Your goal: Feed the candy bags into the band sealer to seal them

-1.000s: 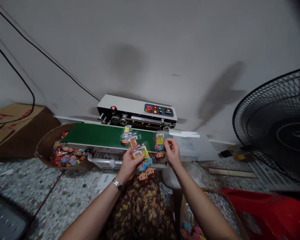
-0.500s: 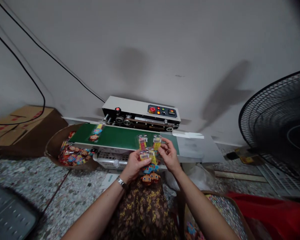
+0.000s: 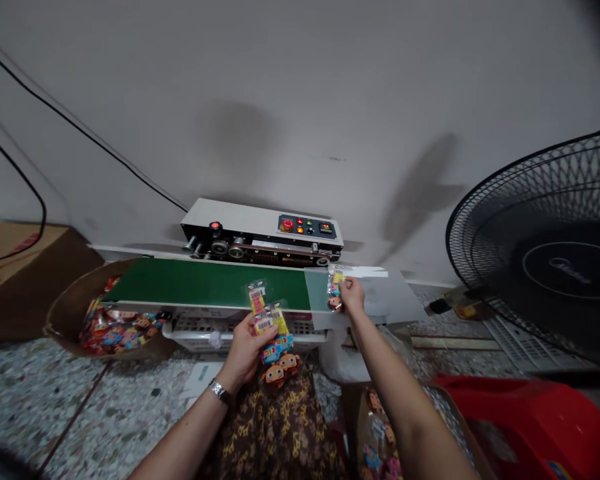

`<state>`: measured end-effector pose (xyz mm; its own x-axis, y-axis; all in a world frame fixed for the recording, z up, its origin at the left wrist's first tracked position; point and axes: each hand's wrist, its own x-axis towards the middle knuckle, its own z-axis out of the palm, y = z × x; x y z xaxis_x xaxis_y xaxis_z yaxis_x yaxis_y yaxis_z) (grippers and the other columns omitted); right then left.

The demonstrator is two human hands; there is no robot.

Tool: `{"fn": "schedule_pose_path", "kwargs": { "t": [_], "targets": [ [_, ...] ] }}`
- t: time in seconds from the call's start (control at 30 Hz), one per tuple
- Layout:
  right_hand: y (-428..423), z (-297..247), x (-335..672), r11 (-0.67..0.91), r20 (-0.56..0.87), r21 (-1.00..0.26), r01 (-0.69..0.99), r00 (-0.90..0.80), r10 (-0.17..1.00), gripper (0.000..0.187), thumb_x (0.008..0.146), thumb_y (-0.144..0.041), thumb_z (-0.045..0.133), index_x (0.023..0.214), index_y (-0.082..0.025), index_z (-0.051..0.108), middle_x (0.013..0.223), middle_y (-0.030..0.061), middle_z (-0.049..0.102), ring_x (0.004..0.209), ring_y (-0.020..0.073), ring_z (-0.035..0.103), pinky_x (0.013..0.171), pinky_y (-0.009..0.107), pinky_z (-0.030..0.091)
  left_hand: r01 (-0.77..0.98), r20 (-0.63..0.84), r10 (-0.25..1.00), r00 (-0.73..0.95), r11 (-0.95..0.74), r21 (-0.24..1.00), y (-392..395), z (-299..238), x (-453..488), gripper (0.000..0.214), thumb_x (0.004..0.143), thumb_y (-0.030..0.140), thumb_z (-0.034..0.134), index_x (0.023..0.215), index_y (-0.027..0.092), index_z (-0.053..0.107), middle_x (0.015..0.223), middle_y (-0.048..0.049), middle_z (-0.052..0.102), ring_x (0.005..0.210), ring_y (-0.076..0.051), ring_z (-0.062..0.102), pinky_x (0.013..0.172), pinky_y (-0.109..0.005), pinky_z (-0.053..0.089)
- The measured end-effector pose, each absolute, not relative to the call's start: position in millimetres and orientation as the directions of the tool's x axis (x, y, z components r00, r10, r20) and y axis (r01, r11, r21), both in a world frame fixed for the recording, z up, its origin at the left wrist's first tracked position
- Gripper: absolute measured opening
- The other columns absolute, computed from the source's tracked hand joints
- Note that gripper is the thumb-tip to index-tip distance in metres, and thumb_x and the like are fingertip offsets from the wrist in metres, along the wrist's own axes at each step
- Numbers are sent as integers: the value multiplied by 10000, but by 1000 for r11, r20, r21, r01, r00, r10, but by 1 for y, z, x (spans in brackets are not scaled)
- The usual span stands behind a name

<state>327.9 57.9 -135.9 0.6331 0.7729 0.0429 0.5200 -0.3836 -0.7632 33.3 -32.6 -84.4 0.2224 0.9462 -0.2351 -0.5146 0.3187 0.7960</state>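
My left hand (image 3: 247, 348) is closed on a small fan of clear plastic packets (image 3: 276, 347), which show yellow and pink barcode labels and colourful cartoon figures. They hang in front of the green conveyor belt (image 3: 195, 283). Farther right, my right hand (image 3: 353, 296) pinches one packet (image 3: 336, 288) by its side. That packet is upright at the right end of the sealing machine (image 3: 260, 230), over the pale sheet beside the belt. Red and orange lights glow on the machine's panel. My fingertips partly cover both sets of packets.
An open carton (image 3: 63, 319) filled with packets stands under the belt's left end. A closed cardboard box (image 3: 27, 280) is behind it. On the right are a black fan (image 3: 540, 267) and a red plastic object (image 3: 525, 427). A white basket (image 3: 240, 331) sits below the belt.
My right hand has moved right, away from my left hand, carrying one packet to the machine's right end. The packet at the belt's left end is gone from it. The view has shifted right.
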Motion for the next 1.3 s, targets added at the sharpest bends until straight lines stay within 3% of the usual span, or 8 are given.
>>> {"fn": "schedule_pose_path", "kwargs": {
  "t": [0.23,0.4,0.5,0.6,0.73,0.9,1.07,1.3],
  "targets": [
    [84,-121,308,-421,11,-676,605,579,815,235,748,-275,554,949,-156,582,742,42,608,688,147,553,638,245,381,-523,-235,952,196,304,796,-29,-85,33,414,599,163,754,965,146,563,837,-60,690,676,-159,648,686,-309,526],
    [58,-95,272,-97,280,-619,780,334,900,439,725,-320,590,1137,-183,527,1063,111,553,916,207,512,758,310,403,-580,-217,966,144,260,772,-23,-79,41,405,593,170,758,949,151,565,857,-61,688,703,-171,650,706,-331,521],
    [25,-85,237,153,218,-819,553,53,974,404,776,-391,525,1116,-172,525,964,70,585,799,158,539,711,279,438,-612,-194,974,117,224,759,-19,-73,46,395,591,167,758,937,157,569,862,-53,688,716,-167,647,729,-339,514],
    [-4,-79,207,165,125,-940,298,-150,981,319,774,-415,536,972,-167,573,779,8,594,692,122,531,639,230,440,-622,-176,979,98,199,757,-17,-70,49,386,581,164,762,921,152,578,875,-51,687,747,-161,643,759,-320,501],
    [-16,-79,198,158,170,-941,300,16,985,271,786,-417,522,777,-157,597,698,-3,579,635,111,509,586,206,408,-594,-170,982,87,188,782,-17,-72,49,403,589,191,758,945,150,574,860,-47,682,724,-152,640,739,-303,499],
    [8,-100,241,112,207,-939,326,272,940,339,791,-450,471,887,-152,600,760,27,626,672,141,555,596,222,428,-535,-214,975,63,214,817,-17,-77,43,359,584,219,761,872,152,557,711,-10,656,609,-130,625,610,-247,493],
    [47,-125,313,-260,173,-791,554,610,773,380,757,-444,413,851,-146,629,751,55,657,648,168,569,569,233,407,-494,-240,969,59,237,837,-17,-80,37,421,554,239,775,906,155,560,734,-14,655,639,-144,639,623,-253,496],
    [77,-127,328,-448,111,-647,617,658,745,298,761,-313,420,814,-142,659,754,76,657,663,175,569,597,241,381,-433,-229,969,90,245,868,-18,-86,37,411,559,263,772,892,159,555,728,-14,655,636,-150,638,592,-243,495]
  ]
}}
